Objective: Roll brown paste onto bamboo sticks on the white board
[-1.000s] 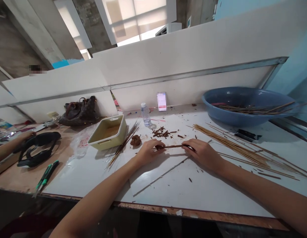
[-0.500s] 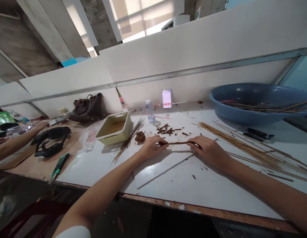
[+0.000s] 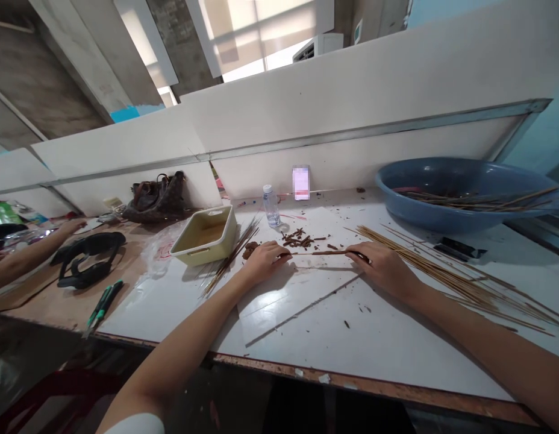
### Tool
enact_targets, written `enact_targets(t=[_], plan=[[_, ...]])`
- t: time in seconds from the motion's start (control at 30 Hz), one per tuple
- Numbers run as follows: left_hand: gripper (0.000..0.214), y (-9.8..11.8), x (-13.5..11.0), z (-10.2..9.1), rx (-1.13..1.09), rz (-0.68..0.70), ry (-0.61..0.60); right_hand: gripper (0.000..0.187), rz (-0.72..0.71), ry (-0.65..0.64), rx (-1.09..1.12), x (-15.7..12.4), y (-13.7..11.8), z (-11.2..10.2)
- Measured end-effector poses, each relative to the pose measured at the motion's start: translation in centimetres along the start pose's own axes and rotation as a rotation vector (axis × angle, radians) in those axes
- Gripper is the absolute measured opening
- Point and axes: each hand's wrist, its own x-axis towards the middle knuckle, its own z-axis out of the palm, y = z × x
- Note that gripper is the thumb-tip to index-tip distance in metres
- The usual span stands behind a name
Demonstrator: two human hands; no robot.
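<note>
Currently held stick (image 3: 328,252): brown-coated, apparently just above the worktop (image 3: 374,361), between its front and back edges.
Left hand (image 3: 265,260): fingertips clamped on the thin section, shifted toward the worktop's left edge.
Right hand (image 3: 382,265): fingertips clamped on the coated part.
Exposed span: longer than before; thin core shows at left, so coating seems incomplete there.
Brown lump (image 3: 249,248): partly hidden behind left hand.

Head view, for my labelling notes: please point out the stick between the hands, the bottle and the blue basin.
Stick (image 3: 329,253), head view: its thicker brown stretch.
Bottle (image 3: 271,211), head view: middle of the body.
Blue basin (image 3: 417,215), head view: outer front wall.
</note>
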Motion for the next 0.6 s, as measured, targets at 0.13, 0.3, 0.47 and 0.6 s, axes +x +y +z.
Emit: enact_targets(t=[0.13, 0.3, 0.47, 0.6], plan=[[0.031, -0.9, -0.07, -0.43, 0.1, -0.086, 0.047, 0.029, 0.091, 0.018, -0.03, -0.01, 0.48, 0.08], [0.038, -0.87, -0.13, 0.03, 0.082, -0.179, 0.03, 0.03, 0.154, 0.05, -0.048, -0.05, 0.16, 0.13], [0.027, -0.56, -0.02, 0.12, 0.028, -0.16, 0.019, 0.03, 0.207, 0.073, -0.051, 0.0, 0.32, 0.32], [0.021, -0.58, -0.14, 0.33, -0.009, -0.11, 0.035, 0.029, 0.214, 0.067, -0.046, -0.17, 0.38, 0.67]])
